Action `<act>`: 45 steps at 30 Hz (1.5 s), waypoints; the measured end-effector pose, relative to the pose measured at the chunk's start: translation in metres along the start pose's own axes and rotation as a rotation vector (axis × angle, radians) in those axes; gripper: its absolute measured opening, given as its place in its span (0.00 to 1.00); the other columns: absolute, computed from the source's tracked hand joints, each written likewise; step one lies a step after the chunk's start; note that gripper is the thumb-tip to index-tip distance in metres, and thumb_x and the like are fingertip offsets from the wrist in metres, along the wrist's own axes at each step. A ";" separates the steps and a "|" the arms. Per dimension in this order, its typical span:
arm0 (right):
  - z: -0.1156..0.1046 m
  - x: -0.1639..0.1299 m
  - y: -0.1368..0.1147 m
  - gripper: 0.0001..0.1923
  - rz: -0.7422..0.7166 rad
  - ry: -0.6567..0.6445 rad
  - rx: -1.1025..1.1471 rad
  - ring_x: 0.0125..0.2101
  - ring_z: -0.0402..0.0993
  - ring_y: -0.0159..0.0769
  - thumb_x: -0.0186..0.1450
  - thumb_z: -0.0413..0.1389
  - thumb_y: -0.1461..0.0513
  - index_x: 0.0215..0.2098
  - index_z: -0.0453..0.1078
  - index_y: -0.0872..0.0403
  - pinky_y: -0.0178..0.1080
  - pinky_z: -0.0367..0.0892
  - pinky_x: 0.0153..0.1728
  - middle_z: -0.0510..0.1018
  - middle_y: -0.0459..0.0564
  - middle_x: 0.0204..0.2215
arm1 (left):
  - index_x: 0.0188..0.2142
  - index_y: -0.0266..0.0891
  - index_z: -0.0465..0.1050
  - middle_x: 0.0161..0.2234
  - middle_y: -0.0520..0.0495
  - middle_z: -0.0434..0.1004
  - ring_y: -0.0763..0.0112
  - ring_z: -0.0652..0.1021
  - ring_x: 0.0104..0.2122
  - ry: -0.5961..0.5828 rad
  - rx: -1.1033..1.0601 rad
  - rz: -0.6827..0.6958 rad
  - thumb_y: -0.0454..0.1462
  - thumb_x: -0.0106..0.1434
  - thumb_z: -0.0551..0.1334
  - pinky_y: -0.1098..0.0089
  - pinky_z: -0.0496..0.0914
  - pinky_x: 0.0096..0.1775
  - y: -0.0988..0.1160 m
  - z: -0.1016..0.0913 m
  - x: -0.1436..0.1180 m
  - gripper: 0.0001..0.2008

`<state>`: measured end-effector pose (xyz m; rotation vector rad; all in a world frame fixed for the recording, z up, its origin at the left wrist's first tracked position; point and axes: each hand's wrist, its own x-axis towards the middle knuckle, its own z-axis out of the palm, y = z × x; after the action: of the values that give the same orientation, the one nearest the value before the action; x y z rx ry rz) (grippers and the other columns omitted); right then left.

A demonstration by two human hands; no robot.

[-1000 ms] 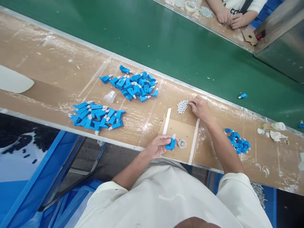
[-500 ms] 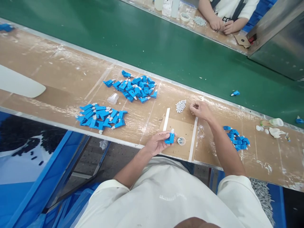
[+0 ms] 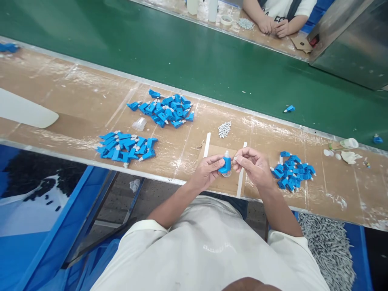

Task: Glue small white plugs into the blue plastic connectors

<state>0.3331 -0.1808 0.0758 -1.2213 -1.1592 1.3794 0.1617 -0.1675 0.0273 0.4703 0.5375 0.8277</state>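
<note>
Firmly pinched blue plastic connector (image 3: 225,165) in left hand (image 3: 209,171); right hand (image 3: 253,163) fingertips closed at its side, contents indiscernible.

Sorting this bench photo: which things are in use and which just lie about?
In use: left hand holding blue part; right hand beside it; small grey pieces.
Lying about: tape roll; clear cup; stray blue part on green belt.

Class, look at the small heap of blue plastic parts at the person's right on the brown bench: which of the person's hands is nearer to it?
Right. The right hand is just left of the small heap of blue plastic parts; the left hand lies farther left, holding a blue plastic piece.
</note>
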 end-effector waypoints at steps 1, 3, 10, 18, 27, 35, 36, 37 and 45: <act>0.001 -0.002 0.001 0.18 -0.012 0.009 -0.009 0.22 0.77 0.33 0.59 0.69 0.48 0.31 0.75 0.54 0.34 0.76 0.24 0.80 0.46 0.22 | 0.36 0.32 0.80 0.30 0.45 0.78 0.73 0.75 0.28 -0.009 0.002 0.003 0.46 0.51 0.77 0.71 0.70 0.33 0.000 0.001 -0.001 0.20; 0.001 -0.004 0.003 0.17 -0.031 0.027 -0.017 0.23 0.78 0.33 0.60 0.68 0.49 0.32 0.75 0.54 0.35 0.77 0.25 0.81 0.47 0.23 | 0.36 0.32 0.80 0.31 0.45 0.79 0.72 0.76 0.28 -0.013 0.001 0.004 0.46 0.51 0.77 0.71 0.71 0.33 -0.001 0.001 -0.003 0.21; -0.001 -0.004 0.006 0.18 -0.048 0.097 -0.049 0.23 0.80 0.34 0.58 0.70 0.49 0.30 0.74 0.53 0.35 0.78 0.23 0.82 0.48 0.24 | 0.36 0.31 0.80 0.29 0.46 0.79 0.74 0.77 0.26 0.043 -0.041 -0.026 0.44 0.50 0.78 0.72 0.73 0.32 -0.001 -0.004 -0.003 0.21; 0.004 -0.017 -0.002 0.12 -0.113 0.033 -0.214 0.24 0.79 0.35 0.63 0.66 0.52 0.33 0.76 0.52 0.39 0.79 0.26 0.81 0.48 0.25 | 0.28 0.31 0.77 0.24 0.47 0.77 0.77 0.75 0.21 0.090 -0.079 -0.207 0.38 0.57 0.71 0.79 0.69 0.22 0.010 -0.004 -0.008 0.10; 0.001 -0.014 -0.003 0.04 -0.633 -0.106 -0.634 0.30 0.73 0.37 0.71 0.57 0.63 0.39 0.74 0.49 0.41 0.68 0.29 0.79 0.49 0.30 | 0.30 0.31 0.74 0.24 0.46 0.77 0.81 0.72 0.17 0.054 -0.218 -0.534 0.31 0.66 0.61 0.84 0.65 0.16 0.030 0.003 -0.014 0.08; 0.002 -0.010 0.006 0.05 -0.610 -0.141 -0.619 0.31 0.73 0.38 0.71 0.57 0.60 0.38 0.75 0.49 0.43 0.69 0.32 0.78 0.49 0.29 | 0.32 0.32 0.74 0.24 0.49 0.74 0.80 0.74 0.19 -0.011 -0.264 -0.540 0.32 0.66 0.64 0.84 0.67 0.18 0.025 -0.005 -0.014 0.06; 0.002 -0.010 0.007 0.05 -0.611 -0.144 -0.624 0.31 0.73 0.38 0.72 0.57 0.60 0.38 0.75 0.49 0.43 0.69 0.33 0.78 0.48 0.29 | 0.32 0.32 0.73 0.24 0.49 0.74 0.80 0.73 0.19 -0.011 -0.264 -0.541 0.32 0.66 0.64 0.84 0.66 0.18 0.025 -0.004 -0.014 0.06; 0.002 -0.010 0.007 0.05 -0.614 -0.148 -0.632 0.30 0.73 0.39 0.72 0.57 0.60 0.38 0.75 0.49 0.43 0.69 0.33 0.78 0.48 0.29 | 0.31 0.32 0.73 0.24 0.49 0.74 0.81 0.73 0.18 -0.010 -0.266 -0.541 0.32 0.66 0.64 0.84 0.66 0.18 0.025 -0.004 -0.014 0.06; 0.001 -0.007 0.003 0.07 -0.722 -0.196 -0.791 0.32 0.74 0.37 0.71 0.56 0.67 0.40 0.74 0.48 0.41 0.69 0.32 0.78 0.48 0.31 | 0.31 0.30 0.73 0.23 0.47 0.74 0.80 0.72 0.18 0.078 -0.292 -0.575 0.30 0.70 0.54 0.83 0.68 0.19 0.025 -0.002 -0.012 0.13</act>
<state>0.3329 -0.1881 0.0741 -0.9941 -2.1371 0.4894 0.1396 -0.1612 0.0432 0.0045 0.5738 0.3606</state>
